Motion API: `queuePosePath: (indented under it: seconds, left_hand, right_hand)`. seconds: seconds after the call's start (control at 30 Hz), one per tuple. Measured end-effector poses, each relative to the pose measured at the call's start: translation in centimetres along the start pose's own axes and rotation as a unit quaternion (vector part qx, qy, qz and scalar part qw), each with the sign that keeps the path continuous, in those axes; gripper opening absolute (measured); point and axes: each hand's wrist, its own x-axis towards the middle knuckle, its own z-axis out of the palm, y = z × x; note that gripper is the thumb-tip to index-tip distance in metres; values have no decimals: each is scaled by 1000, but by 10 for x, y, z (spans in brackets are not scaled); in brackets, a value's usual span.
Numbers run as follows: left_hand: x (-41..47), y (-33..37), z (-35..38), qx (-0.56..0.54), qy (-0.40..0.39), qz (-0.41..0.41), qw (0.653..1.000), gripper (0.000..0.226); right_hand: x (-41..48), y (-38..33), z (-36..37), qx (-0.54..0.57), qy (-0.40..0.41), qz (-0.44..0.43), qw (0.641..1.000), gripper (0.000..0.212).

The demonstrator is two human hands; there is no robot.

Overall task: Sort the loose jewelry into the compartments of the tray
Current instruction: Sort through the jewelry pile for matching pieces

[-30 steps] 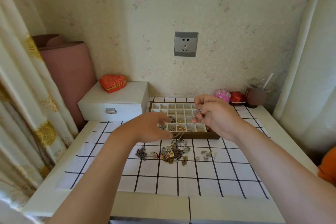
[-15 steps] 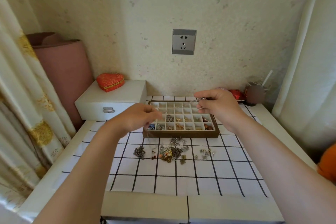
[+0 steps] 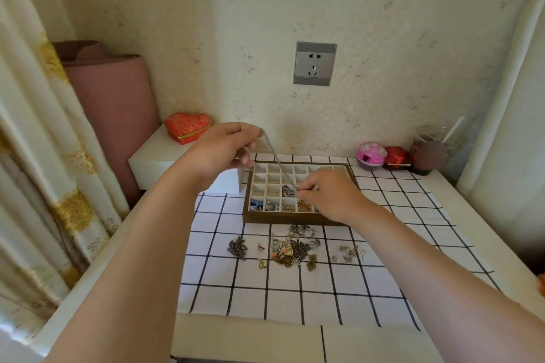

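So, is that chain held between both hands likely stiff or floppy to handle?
Probably floppy: the chain runs straight only because the left hand and right hand pinch its ends. Its thin links suggest lightness. It may tangle, like the loose pile nearby.

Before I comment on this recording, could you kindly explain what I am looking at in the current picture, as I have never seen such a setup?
There is no machine here. A person works with bare hands and wears one wide-angle camera on the head, looking forward and down, so both arms reach in from the bottom edge. The left hand is raised and pinches the upper end of a thin silver chain. The right hand pinches its lower end over the wooden tray, whose near compartments already hold some pieces. In front of the tray, a pile of loose jewelry lies on a checked cloth. To the left, a red heart-shaped box sits on a white box.
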Motion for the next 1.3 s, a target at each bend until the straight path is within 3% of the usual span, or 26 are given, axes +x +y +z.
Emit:
queuePosePath:
  seconds: [0.13,0.27,0.43,0.5,0.6,0.67,0.77,0.9,1.0,1.13,1.2,1.3]
  left_hand:
    - [13,2,-2,-37,35,15,999,13]
    - [20,1,0,-37,68,33,996,13]
    - [26,-7,1,40,62,52,996,16]
    - [29,-13,3,73,57,55,994,15]
    - [30,-23,8,113,45,58,991,15]
    - [31,-28,12,144,35,59,987,15]
    - [31,-34,16,167,29,56,984,13]
    - [29,-36,16,248,39,55,966,10]
    - [26,-39,10,354,18,1,935,10]
    - [22,-43,-4,464,-60,-158,869,17]
    - [22,-43,-5,436,-39,-161,885,17]
    - [26,-47,8,267,48,-99,957,13]
  right_hand:
    - [24,-20,14,73,2,-14,997,18]
    - [49,-25,25,45,4,-16,999,15]
    - [65,-22,36,-41,-32,-25,998,6]
    - [66,-23,32,-59,-61,-20,996,16]
    - [68,-28,15,-16,-98,-22,995,38]
    - [68,-34,8,26,-111,-42,993,33]
    - [68,-38,8,30,-85,-63,994,8]
    - [69,-33,13,8,-49,-50,998,25]
    - [70,-23,11,17,-21,-19,999,25]
    - [68,-17,15,38,-39,-2,998,20]
    - [67,-16,20,43,-57,-7,997,12]
    - [67,-16,25,46,-70,-26,996,13]
